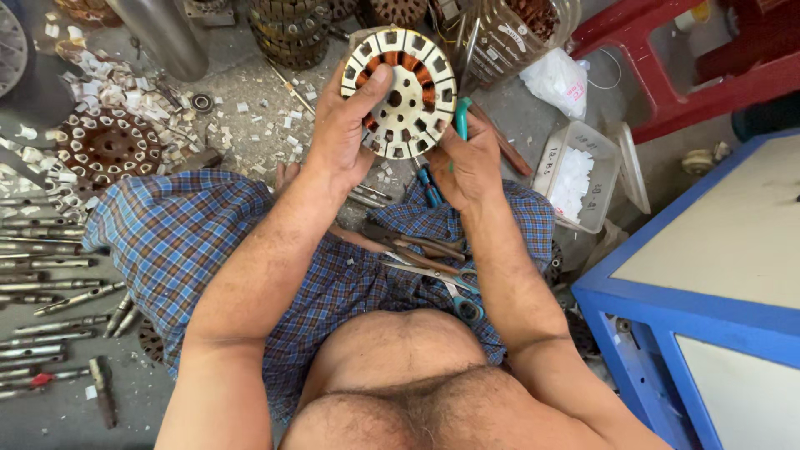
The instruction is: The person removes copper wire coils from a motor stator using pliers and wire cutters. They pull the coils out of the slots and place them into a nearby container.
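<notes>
Both hands point(350, 125) on stator point(400, 92) (tool half-hidden)

Blue checked wrap point(192, 233), bare torso

A white-and-copper stator point(399, 92), blue plaid cloth point(183, 233), a teal-handled tool point(461, 118), a red stool point(667, 62).

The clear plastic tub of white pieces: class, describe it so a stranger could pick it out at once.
Start at the big blue cabinet on the right. On the floor just to its left, beside the person's right hand, stands the clear plastic tub. Unlike the loose white scraps scattered on the floor, its white pieces sit inside see-through rectangular walls.
</notes>
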